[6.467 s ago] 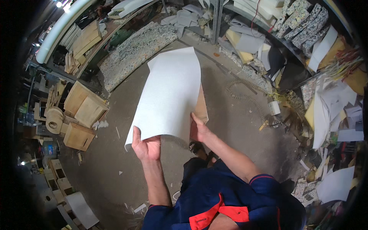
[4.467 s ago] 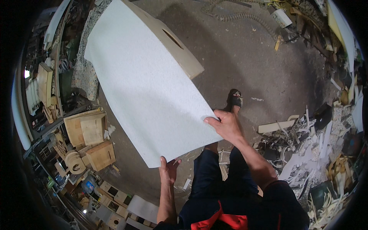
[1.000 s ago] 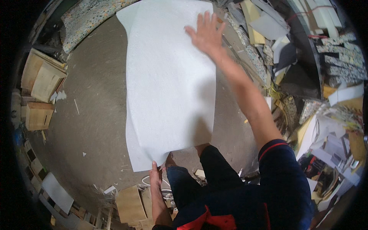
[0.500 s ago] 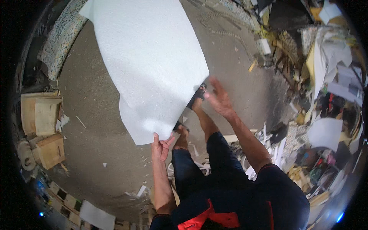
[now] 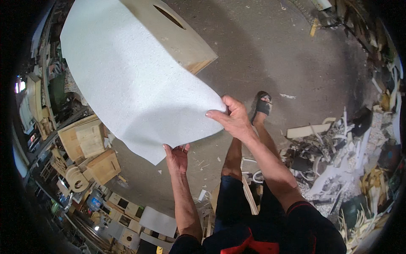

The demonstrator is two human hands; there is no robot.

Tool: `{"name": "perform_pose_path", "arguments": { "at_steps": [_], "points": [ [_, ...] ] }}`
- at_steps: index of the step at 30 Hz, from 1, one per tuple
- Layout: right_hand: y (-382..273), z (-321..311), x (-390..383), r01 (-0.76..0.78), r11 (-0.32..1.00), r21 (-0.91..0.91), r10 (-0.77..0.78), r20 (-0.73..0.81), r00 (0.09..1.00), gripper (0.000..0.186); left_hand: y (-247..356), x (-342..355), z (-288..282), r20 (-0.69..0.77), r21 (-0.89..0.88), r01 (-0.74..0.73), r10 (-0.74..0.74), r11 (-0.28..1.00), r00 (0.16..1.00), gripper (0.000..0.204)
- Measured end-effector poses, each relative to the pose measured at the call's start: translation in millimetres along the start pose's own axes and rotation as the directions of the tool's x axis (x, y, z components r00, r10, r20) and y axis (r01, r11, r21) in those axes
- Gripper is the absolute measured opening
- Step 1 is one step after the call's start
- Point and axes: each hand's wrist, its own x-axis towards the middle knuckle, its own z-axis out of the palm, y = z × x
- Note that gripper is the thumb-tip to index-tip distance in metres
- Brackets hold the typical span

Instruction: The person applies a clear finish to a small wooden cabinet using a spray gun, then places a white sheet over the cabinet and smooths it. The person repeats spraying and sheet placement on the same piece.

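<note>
A large white foam sheet [image 5: 127, 76] stretches from my hands up to the upper left, its near edge curled. My right hand [image 5: 234, 120] pinches its right corner, thumb on top and fingers beneath. With the thumb over the near edge and fingers underneath, my left hand [image 5: 177, 158] grips the sheet close to its lower-left corner. Part of a pale wooden box-like piece [image 5: 177, 34] with a dark slot shows beyond the sheet; the sheet overlaps it and hides the rest.
Wooden boxes [image 5: 101, 165] stand on the floor at left, near a pale roll [image 5: 76, 180]. White and wooden offcuts [image 5: 325, 156] are heaped at right. My sandalled foot [image 5: 263, 106] is on the grey floor, and a yellow scrap [image 5: 314, 27] lies at the upper right.
My right hand has come from beside the sheet to grip its corner. The sheet has swung left in view, over the slotted wooden piece now showing. My left hand still holds its near edge.
</note>
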Motion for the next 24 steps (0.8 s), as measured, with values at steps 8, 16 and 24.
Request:
{"name": "perform_pose_path", "arguments": {
  "at_steps": [8, 16, 24],
  "points": [
    [24.9, 0.5, 72.1, -0.064, 0.996, -0.058, 0.057, -0.114, 0.992, 0.038, -11.3, 41.0, 19.6, 0.022, 0.056, -0.105, 0.104, 0.993, 0.994, 0.061],
    [19.8, 9.8, 115.7, -0.032, 0.996, 0.086, 0.04, -0.089, 0.995, 0.033, -4.0, 76.7, 23.0, 0.074, 0.092, -0.109, 0.102, 0.99, 0.992, 0.055],
    [11.9, 18.9, 128.5, -0.049, 0.99, 0.129, 0.069, -0.151, 0.986, 0.03, -3.6, 96.5, 22.2, 0.153, 0.111, -0.12, 0.102, 0.987, 0.983, 0.063]
  ]
}}
